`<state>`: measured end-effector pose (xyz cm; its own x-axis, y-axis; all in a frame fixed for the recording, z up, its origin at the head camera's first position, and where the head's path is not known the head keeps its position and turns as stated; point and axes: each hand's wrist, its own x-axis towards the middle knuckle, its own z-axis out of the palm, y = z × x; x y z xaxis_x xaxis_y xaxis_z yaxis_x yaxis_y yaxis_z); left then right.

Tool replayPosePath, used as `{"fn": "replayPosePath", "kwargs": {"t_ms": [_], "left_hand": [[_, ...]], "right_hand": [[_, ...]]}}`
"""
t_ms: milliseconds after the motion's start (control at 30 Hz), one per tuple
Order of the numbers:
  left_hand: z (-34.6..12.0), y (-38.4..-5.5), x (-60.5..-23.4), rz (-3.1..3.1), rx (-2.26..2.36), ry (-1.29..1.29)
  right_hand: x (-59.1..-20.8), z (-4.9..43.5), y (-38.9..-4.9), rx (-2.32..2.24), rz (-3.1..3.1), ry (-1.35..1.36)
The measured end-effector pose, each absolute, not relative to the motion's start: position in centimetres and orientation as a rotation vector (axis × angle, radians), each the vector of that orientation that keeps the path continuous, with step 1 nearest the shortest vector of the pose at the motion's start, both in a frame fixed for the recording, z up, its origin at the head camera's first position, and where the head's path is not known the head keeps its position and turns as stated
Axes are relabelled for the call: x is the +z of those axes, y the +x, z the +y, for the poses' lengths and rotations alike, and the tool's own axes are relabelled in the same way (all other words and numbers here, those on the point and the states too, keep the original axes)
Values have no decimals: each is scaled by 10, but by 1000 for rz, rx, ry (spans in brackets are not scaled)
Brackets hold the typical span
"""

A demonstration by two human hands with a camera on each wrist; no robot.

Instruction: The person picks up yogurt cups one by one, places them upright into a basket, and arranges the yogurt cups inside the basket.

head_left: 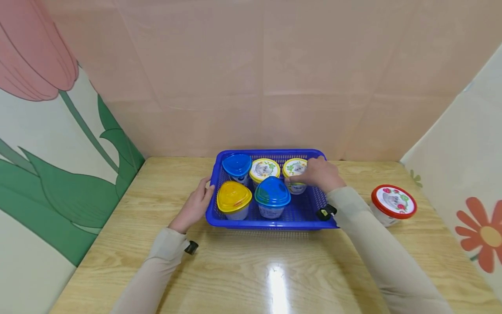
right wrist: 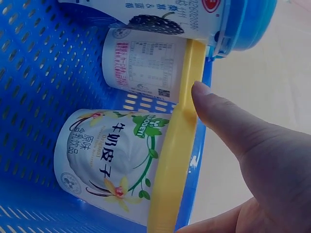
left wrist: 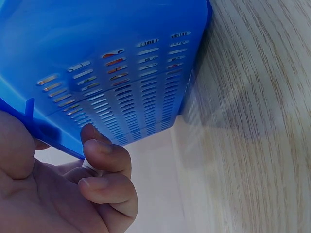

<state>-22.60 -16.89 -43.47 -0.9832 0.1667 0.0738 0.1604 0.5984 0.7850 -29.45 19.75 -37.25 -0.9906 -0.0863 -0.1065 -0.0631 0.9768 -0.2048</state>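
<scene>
A blue plastic basket (head_left: 274, 224) holds several lidded tubs. My left hand (head_left: 196, 206) grips its left rim, fingers curled about the edge in the left wrist view. Inside the right half, my right hand (head_left: 323, 175) spans the round tub with the yellow-rimmed lid (head_left: 291, 167); thumb and fingers lie at opposite sides of the lid. The right wrist view shows this tub (right wrist: 109, 160) standing on the basket floor, the thumb at its lid edge; the fingertips are hidden. Beside it stands a second round yellow-rimmed tub (head_left: 265, 170).
A blue-lidded tub (head_left: 237, 165) stands at the basket's back left, a yellow-lidded tub (head_left: 234, 197) in front of it, another blue-lidded tub (head_left: 272, 192) at front middle. Outside, on the wooden table (head_left: 235, 270), a red-lidded tub (head_left: 393, 201) stands to the right. Walls border the table.
</scene>
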Motion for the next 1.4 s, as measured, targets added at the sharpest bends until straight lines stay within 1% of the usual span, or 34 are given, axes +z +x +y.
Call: {"fn": "replayPosePath", "kwargs": {"t_ms": [567,900,1100,1400], "left_hand": [[-170,-225,-436,2807,1385,295],[-170,-225,-436,2807,1387,303],[-168,-227,-435,2786,1390,298],[-169,-226,-435,2788,1398,274]], "right_hand": [[-357,218,-285,-483,3045,-150],[-338,233,-276,-573,3055,-177],[-328,252,-266,-565,3045,-145],[-329,281,-252,-519,3073,-85]]}}
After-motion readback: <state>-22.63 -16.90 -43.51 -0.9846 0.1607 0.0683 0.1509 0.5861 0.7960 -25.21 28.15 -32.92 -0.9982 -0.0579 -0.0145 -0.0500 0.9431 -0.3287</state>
